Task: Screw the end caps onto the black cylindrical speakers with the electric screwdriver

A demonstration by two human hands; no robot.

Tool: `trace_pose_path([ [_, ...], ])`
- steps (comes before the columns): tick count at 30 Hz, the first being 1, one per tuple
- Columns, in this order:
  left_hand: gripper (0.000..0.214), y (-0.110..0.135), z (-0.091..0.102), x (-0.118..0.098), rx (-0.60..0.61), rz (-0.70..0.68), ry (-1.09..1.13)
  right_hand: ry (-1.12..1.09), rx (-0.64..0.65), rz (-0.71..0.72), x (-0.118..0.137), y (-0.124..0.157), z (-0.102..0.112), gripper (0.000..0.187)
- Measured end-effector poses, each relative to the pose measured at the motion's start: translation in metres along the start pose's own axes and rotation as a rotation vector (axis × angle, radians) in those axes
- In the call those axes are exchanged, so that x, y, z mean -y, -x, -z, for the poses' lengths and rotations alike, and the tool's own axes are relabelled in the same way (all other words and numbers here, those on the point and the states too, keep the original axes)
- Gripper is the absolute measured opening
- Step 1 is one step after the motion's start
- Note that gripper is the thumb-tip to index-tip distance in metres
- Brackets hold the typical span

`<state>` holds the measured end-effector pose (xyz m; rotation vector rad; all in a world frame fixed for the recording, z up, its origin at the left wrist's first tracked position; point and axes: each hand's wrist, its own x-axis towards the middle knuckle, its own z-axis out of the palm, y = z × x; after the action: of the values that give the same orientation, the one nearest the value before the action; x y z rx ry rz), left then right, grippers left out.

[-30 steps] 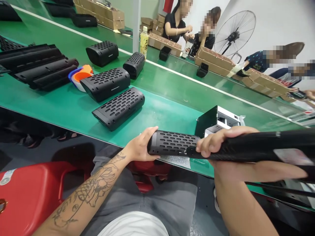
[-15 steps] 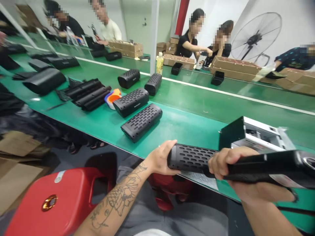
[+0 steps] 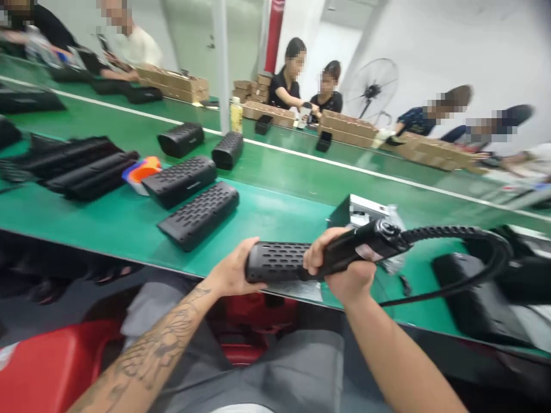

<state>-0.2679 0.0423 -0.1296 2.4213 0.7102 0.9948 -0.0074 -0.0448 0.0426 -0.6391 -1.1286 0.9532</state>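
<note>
My left hand is closed around the left end of a black perforated housing, thumb on top and fingers underneath, at the table's near edge. My right hand grips a black corded electric screwdriver, held nearly level. Its front end points at the right end of the housing; my fingers hide the tip, so I cannot tell whether it touches. A thick ribbed cord loops from its back end. Just behind the right hand stands an open white-and-black box-shaped device.
Two similar perforated housings lie to the left, with an orange and blue tape roll and dark half-shells beyond. A large black part lies at right. A red stool stands at lower left. Several people sit across the green table.
The view has swung right, so the table items appear further left. The screwdriver's back end and looping cord now show. Both hands keep their hold on the housing and screwdriver.
</note>
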Motion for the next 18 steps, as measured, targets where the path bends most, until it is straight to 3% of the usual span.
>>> trace_pose_path([
  [2,0.124,0.003,0.0,0.007,0.0,0.013,-0.013,0.079,-0.131,0.173,0.011,-0.008,0.016,0.086],
  [5,0.131,0.006,-0.004,0.015,-0.009,0.0,0.013,0.327,-0.408,0.401,0.031,-0.025,0.058,0.081],
  [8,0.132,0.006,-0.005,0.014,-0.028,-0.027,0.007,0.578,-0.601,0.472,0.036,-0.042,0.109,0.083],
  [11,0.125,0.005,-0.004,0.008,-0.039,-0.037,-0.053,0.608,-0.612,0.455,0.024,-0.049,0.147,0.087],
  [13,0.126,0.004,-0.003,0.003,-0.038,-0.032,-0.089,0.589,-0.593,0.407,0.016,-0.046,0.158,0.089],
  [18,0.131,0.001,0.001,-0.009,-0.036,-0.002,-0.092,0.611,-0.58,0.363,0.011,-0.032,0.156,0.09],
])
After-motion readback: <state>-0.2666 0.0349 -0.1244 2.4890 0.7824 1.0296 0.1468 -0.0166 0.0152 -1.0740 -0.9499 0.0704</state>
